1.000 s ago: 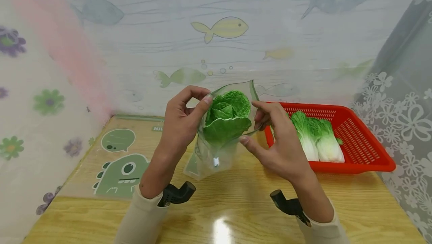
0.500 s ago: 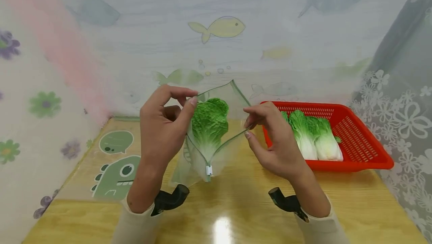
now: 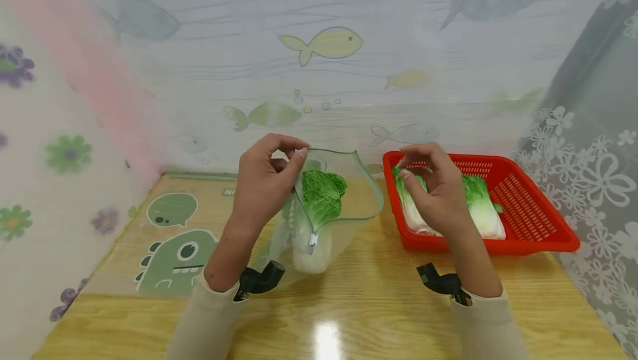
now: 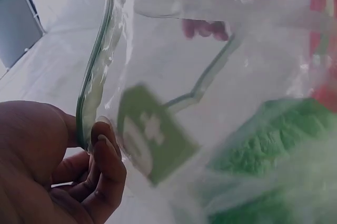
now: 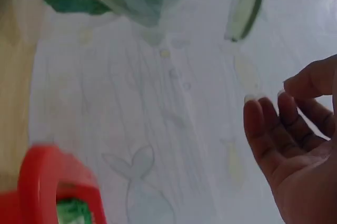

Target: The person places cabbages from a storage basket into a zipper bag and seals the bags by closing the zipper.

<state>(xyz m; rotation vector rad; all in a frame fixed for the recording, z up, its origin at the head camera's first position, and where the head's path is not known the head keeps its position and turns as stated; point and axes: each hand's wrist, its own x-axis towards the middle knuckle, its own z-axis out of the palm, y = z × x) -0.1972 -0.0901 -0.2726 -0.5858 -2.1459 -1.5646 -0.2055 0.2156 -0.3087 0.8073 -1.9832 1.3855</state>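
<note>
A clear zip bag (image 3: pixel 361 219) with a green-edged mouth and a white slider (image 3: pixel 313 240) stands at the middle of the table. Inside it is a head of napa cabbage (image 3: pixel 321 196), leaves up and white base down. My left hand (image 3: pixel 264 183) pinches the bag's left rim between thumb and fingers; the left wrist view shows this grip on the green zip strip (image 4: pixel 93 77). My right hand (image 3: pixel 438 188) is off the bag, fingers loosely bent around nothing, and overlaps the red basket in the head view. In the right wrist view that hand (image 5: pixel 295 134) holds nothing.
The red perforated basket (image 3: pixel 540 245) at right holds several napa cabbages (image 3: pixel 482 210). A flat dinosaur-print package (image 3: pixel 174 260) lies on the wooden table (image 3: pixel 379 315) at left. A fish-print curtain (image 3: pixel 319 88) hangs behind the table.
My right hand has let go of the bag's rim and moved right toward the basket. The cabbage has slid deeper into the bag, which now sits lower. My left hand still grips the rim.
</note>
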